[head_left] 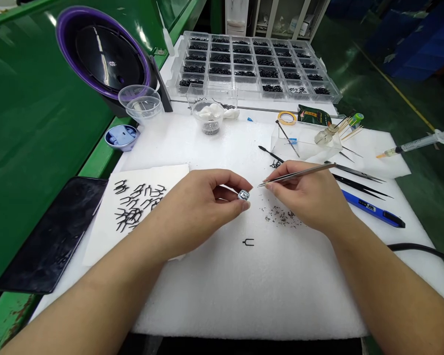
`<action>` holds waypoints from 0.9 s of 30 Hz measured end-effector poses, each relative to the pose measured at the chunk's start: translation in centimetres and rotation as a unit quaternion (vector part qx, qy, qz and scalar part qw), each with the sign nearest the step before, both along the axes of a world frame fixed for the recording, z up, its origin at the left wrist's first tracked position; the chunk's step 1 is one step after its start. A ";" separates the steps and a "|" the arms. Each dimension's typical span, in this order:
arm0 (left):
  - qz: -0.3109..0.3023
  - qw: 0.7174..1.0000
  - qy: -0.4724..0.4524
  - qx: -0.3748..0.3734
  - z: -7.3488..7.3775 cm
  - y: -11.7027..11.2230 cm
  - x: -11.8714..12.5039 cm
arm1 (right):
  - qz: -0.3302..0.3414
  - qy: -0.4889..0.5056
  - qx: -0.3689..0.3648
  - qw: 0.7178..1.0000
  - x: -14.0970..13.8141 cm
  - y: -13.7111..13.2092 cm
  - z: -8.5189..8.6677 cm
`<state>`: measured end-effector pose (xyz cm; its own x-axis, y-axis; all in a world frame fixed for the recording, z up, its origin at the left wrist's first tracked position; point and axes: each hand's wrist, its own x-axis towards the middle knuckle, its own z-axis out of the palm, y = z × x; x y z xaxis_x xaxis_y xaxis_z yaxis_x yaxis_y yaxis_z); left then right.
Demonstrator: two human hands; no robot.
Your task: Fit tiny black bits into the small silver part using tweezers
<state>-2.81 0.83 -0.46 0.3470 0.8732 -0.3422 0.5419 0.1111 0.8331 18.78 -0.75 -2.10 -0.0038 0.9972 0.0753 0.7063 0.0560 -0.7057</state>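
Between the thumb and fingertips of my left hand point(210, 207) is a small shiny silver metal piece point(243, 195); its exact kind does not show. My right hand point(307, 197) grips a pair of metal tweezers point(299, 173), their points aimed left, a little apart from the silver piece. Below the tweezers, tiny dark and metallic bits point(281, 217) lie scattered on the white foam sheet point(251, 291). One black two-pronged fork-shaped part point(248, 242) rests nearer to me. Many similar black parts point(131, 214) are spread on a white paper point(99, 241), partly behind my left forearm.
A clear compartment box point(251, 66) of black parts stands at the back. A purple-rimmed round device point(103, 54) and clear cups point(209, 118) are nearer. On the right lie a blue pen-like tool point(372, 208), more tweezers point(358, 185) and a syringe point(418, 144). A dark tablet point(52, 231) lies left.
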 end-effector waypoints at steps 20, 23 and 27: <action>-0.021 1.000 0.009 -0.009 -0.3 0.0 0.0 | 0.003 -0.003 -0.004 1.000 -0.1 0.0 0.1; -0.025 1.000 0.011 -0.009 -0.2 0.0 0.1 | 0.003 -0.006 0.001 1.000 -0.1 0.1 0.0; -0.023 0.999 0.024 -0.017 -0.3 0.1 0.1 | 0.004 -0.008 0.005 1.000 -0.1 0.1 -0.1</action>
<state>-2.72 0.92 -0.79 0.3688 0.8445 -0.3884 0.5856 0.1133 0.8026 18.65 -0.69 -2.19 -0.0127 0.9962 0.0858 0.7171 0.0689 -0.6936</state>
